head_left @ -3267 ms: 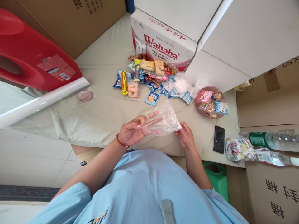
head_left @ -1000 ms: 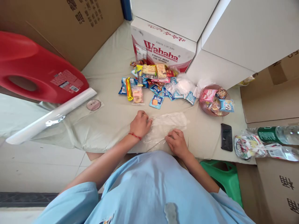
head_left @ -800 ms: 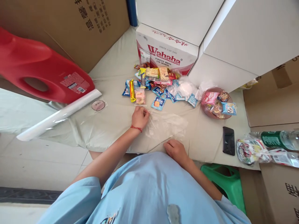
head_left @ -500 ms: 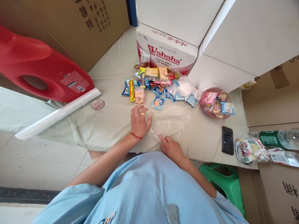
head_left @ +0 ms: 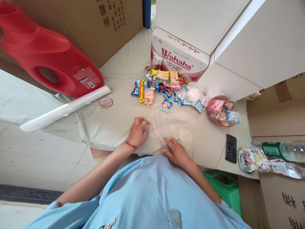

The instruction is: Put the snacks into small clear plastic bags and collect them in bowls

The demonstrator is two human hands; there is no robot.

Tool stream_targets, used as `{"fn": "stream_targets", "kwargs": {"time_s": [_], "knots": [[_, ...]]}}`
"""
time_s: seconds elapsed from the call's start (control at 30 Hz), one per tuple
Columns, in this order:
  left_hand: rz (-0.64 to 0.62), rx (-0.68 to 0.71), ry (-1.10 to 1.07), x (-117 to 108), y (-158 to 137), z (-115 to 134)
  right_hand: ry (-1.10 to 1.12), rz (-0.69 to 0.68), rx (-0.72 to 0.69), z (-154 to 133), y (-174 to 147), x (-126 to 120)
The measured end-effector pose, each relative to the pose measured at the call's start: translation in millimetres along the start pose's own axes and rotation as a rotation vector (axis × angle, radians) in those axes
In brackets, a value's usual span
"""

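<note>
A thin, clear plastic bag (head_left: 181,132) lies flattened on the cloth-covered surface in front of me. At its left edge is my left hand (head_left: 138,133), fingers curled and closed on what looks like the film; the exact grip is hard to see through the clear plastic. My right hand (head_left: 177,152) rests by the bag's near edge, its index finger stretched out over the film and its thumb apart. Beyond the bag lies a pile of wrapped snacks, with a blue snack packet (head_left: 166,105) nearest and a pink-wrapped snack (head_left: 149,97) beside it.
A pink bowl (head_left: 212,119) of snacks stands right of the pile, with a phone (head_left: 231,148) and plastic bottle (head_left: 274,150) nearer. Left are a white film roll (head_left: 66,109), a round pink item (head_left: 106,102) and a red jug (head_left: 71,60). A Wahaha box (head_left: 181,54) stands behind.
My left hand has shifted left and its fingers have drawn in at the bag's edge. My right hand's fingers have parted from their pinch on the bag. The camera view has shifted slightly.
</note>
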State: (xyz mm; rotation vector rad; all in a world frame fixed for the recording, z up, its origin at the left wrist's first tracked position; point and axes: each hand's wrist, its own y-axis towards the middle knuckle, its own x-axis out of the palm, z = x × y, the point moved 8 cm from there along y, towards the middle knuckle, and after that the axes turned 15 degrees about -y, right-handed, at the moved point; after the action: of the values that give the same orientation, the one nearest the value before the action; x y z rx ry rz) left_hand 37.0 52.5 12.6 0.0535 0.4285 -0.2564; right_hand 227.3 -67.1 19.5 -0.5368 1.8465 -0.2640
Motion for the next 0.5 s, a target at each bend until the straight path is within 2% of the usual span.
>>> {"fn": "stream_targets", "kwargs": {"time_s": [0.13,0.23,0.33,0.43,0.5], "knots": [[-0.016,0.071,0.047,5,1,15,-0.199,-0.041,0.031,-13,2,5],[-0.112,0.063,0.185,17,3,19,-0.229,-0.078,0.045,-21,2,6],[-0.249,0.072,0.323,26,-1,15,-0.088,-0.101,-0.007,-26,-6,-3],[-0.261,0.055,0.385,20,-6,7,0.195,-0.082,-0.118,-27,-16,-25],[-0.246,0.037,0.397,15,-7,3,0.292,-0.014,-0.138,-19,-15,-46]]}}
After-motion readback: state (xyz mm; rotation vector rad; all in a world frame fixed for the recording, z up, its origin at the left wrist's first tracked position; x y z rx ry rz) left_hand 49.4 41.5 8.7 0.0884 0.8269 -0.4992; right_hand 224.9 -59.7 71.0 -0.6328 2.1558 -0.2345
